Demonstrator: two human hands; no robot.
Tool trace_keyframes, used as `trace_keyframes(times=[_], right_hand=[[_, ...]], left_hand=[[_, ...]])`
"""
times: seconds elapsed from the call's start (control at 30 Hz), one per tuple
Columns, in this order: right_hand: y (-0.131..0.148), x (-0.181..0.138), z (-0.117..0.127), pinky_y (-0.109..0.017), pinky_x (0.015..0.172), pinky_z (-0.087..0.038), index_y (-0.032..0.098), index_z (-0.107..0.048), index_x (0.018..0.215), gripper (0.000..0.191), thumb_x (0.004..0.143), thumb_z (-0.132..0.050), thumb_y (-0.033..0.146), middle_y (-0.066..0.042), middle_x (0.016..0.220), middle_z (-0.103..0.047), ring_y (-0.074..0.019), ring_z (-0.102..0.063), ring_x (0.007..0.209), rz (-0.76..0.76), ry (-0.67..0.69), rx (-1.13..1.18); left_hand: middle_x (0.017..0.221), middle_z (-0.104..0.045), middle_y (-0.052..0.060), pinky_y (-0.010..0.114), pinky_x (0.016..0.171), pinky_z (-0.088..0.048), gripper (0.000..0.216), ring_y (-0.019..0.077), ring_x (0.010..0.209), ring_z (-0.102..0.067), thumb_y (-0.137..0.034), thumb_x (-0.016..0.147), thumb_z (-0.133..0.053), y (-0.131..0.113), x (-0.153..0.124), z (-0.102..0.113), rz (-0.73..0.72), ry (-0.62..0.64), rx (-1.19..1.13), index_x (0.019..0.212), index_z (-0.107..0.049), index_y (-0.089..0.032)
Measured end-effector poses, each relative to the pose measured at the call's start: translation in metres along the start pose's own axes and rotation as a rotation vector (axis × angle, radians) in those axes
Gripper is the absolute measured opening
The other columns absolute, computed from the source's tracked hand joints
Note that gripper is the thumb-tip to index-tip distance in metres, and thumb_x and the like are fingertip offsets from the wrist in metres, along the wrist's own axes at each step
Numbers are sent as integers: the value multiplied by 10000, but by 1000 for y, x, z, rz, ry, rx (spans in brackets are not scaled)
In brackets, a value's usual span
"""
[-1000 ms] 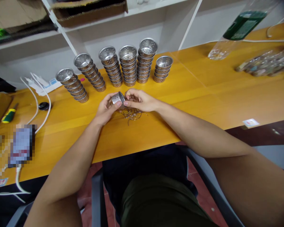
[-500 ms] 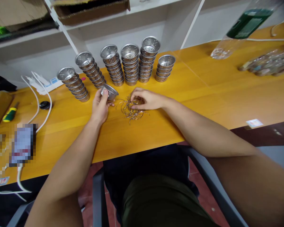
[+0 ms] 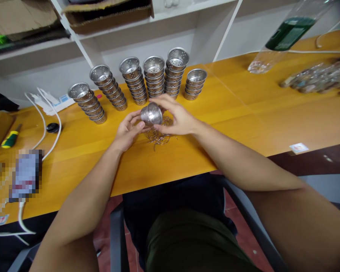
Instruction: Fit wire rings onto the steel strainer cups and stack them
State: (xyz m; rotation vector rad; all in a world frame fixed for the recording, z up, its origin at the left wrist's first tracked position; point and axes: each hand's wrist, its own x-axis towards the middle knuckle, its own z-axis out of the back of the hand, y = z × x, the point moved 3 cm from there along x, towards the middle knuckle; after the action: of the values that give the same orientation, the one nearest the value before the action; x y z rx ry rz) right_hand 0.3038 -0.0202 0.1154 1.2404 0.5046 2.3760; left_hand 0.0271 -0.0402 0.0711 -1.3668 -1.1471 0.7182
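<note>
A small perforated metal cup [image 3: 152,114] is held between both hands over the table, tilted on its side with its rim toward the right. My left hand [image 3: 129,130] grips the cup's base end, thumb along its lower side. Around the rim end my right hand [image 3: 174,115] is closed, fingers above and thumb below. Whether a wire is also in the right fingers is hidden. Just beneath the hands lies a tangle of thin curved metal wires [image 3: 159,139], partly covered by the cup and right hand.
Several stacks of perforated cups [image 3: 132,81] stand behind the hands, with a shorter stack [image 3: 196,84] at their right. Farther right are a plastic bottle [image 3: 289,34] and clear plastic bags [image 3: 320,77]. White cables [image 3: 59,130], a black round cap [image 3: 53,127] and a screwdriver [image 3: 10,139] lie left.
My left hand has brought the cup rightward over the wires and turned it. My right hand has come up from the wire tangle and taken hold of the cup's rim end.
</note>
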Motion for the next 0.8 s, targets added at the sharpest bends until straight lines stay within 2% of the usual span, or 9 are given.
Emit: trace_keyframes(times=[0.07, 0.1, 0.17, 0.23, 0.3, 0.4, 0.5, 0.7, 0.8], right_hand=[[7, 3, 49, -725, 1308, -708, 295, -664, 1890, 1095, 1055, -897, 964, -212, 1894, -705, -531, -722, 1682, -38, -140, -161], [9, 5, 80, -669, 1225, -743, 301, -693, 1851, 1066, 1060, -863, 995, -207, 1847, -742, -515, -761, 1623, -69, -267, -233], [8, 8, 142, -535, 1077, -762, 318, -752, 1770, 881, 1118, -858, 902, -183, 1716, -814, -411, -872, 1370, -239, -445, -324], [-2, 15, 188, -470, 1108, -718, 237, -789, 1742, 750, 1137, -972, 641, -215, 1745, -813, -346, -862, 1306, -482, -442, -461], [-17, 25, 212, -449, 1059, -685, 167, -858, 1652, 661, 1116, -1045, 506, -220, 1581, -891, -297, -829, 1149, -711, -288, -558], [-41, 42, 210, -448, 1014, -639, 128, -942, 1476, 501, 1141, -1050, 484, -172, 1280, -929, -259, -749, 1018, -824, 34, -679], [-58, 54, 195, -478, 1064, -660, 120, -960, 1449, 464, 1156, -1044, 470, -169, 1235, -932, -299, -798, 1079, -830, 218, -751], [-77, 54, 191, -608, 1299, -679, 108, -905, 1646, 671, 1116, -1109, 466, -272, 1546, -922, -429, -883, 1400, -876, 227, -719], [-92, 52, 201, -657, 1324, -661, 91, -916, 1617, 713, 1057, -1167, 455, -247, 1468, -942, -428, -877, 1382, -880, 192, -650]], left_hand=[[1608, -904, 144, 430, 1124, -844, 868, 271, 1206, -999, -770, 938, -1170, -3, -1, -1, 14, -8, 27, 1543, -794, -273], [1595, -910, 150, 408, 1090, -846, 856, 259, 1171, -1000, -777, 947, -1160, -4, -1, -1, 15, -23, 48, 1527, -797, -262], [1568, -921, 157, 371, 1011, -844, 844, 236, 1112, -992, -784, 939, -1161, -6, -1, 1, 9, -58, 81, 1489, -812, -247], [1539, -929, 154, 354, 960, -839, 846, 216, 1058, -975, -794, 919, -1170, -6, 0, 3, 4, -88, 91, 1460, -828, -241], [1508, -936, 144, 346, 943, -834, 845, 200, 1027, -960, -797, 902, -1179, -5, 1, 4, 7, -102, 93, 1443, -844, -242], [1484, -940, 140, 353, 937, -830, 825, 197, 1013, -949, -787, 896, -1184, -3, 2, 5, 6, -97, 106, 1427, -858, -247], [1489, -935, 141, 357, 933, -827, 815, 196, 1011, -944, -783, 899, -1185, -2, 2, 6, -10, -98, 118, 1427, -867, -250], [1489, -929, 132, 362, 951, -821, 804, 195, 1028, -938, -759, 901, -1196, -1, 2, 10, 7, -93, 136, 1435, -872, -253], [1488, -926, 134, 353, 952, -813, 814, 192, 1032, -934, -758, 894, -1200, 0, 1, 9, 8, -83, 138, 1440, -872, -251]])
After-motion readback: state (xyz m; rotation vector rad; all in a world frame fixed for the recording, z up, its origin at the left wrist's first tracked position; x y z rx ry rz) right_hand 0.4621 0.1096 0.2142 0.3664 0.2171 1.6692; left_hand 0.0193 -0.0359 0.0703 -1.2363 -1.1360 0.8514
